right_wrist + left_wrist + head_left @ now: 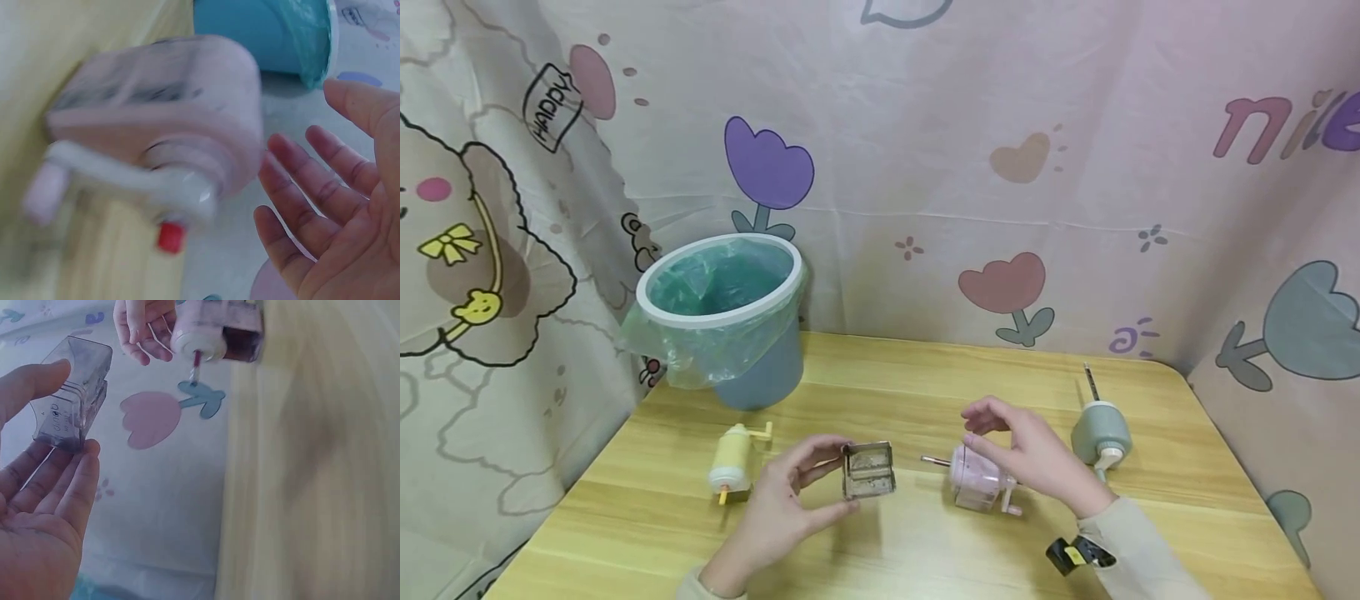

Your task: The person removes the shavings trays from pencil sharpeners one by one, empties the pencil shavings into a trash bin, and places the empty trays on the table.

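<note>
My left hand (786,496) holds a clear plastic shavings drawer (869,471) between thumb and fingertips, above the table. In the head view its open side faces me, and the inside is smudged dark. Marks like handwriting show on the drawer (69,394) in the left wrist view. Right of it stands a pink crank pencil sharpener (976,477) with a pencil (935,460) sticking out of its left end. The sharpener's white crank (125,178) faces the right wrist camera. My right hand (1030,450) is close behind the sharpener, fingers loosely spread, holding nothing.
A blue bin (767,367) lined with a green plastic bag (700,354) stands at the back left. A yellow crank sharpener (731,458) lies left of my left hand. Beyond my right hand is a grey-green sharpener (1101,432) with a pencil in it. A patterned curtain (887,167) surrounds the wooden table (880,367).
</note>
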### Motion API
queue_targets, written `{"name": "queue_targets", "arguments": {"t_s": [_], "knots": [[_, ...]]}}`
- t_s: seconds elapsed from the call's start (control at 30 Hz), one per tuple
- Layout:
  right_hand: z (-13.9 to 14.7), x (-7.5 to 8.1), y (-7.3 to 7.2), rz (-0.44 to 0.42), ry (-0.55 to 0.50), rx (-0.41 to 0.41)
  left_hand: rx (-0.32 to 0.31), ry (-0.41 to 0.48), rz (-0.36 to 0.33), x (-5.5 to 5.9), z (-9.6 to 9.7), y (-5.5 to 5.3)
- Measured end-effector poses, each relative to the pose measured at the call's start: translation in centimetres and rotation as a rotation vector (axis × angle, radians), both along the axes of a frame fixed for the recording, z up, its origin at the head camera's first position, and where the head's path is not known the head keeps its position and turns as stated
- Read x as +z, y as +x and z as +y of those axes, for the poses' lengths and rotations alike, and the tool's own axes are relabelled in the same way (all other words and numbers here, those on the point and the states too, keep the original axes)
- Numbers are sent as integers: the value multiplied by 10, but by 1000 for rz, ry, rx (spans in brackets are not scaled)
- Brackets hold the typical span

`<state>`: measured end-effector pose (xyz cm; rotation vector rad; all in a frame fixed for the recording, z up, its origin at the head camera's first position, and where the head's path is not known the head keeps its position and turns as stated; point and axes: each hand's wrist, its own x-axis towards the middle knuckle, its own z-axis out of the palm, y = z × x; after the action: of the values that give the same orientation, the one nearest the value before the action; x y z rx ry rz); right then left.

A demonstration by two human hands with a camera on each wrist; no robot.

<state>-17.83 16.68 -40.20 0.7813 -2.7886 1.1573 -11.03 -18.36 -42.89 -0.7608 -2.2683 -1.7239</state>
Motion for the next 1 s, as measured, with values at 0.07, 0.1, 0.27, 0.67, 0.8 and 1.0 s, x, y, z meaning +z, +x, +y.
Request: {"name": "queue_targets", "arguments": {"t_s": [0.07,0.1,0.27,0.67,0.8,1.0], "knots": [[-8,7,-3,-12,-7,13,11,18,11,3,-5,-1],[-12,10,-5,-15,-12,21,18,25,11,5,-8,-1],[-32,26,-15,-12,-40,73,62,35,5,16,-22,-4],[-90,74,-50,35,-77,135,240,8,7,55,-55,-9],[-110,82,-58,99,-86,158,264,26,15,65,-64,-13],[-142,89,-67,272,-35,200,250,66,71,74,-75,-24]]}}
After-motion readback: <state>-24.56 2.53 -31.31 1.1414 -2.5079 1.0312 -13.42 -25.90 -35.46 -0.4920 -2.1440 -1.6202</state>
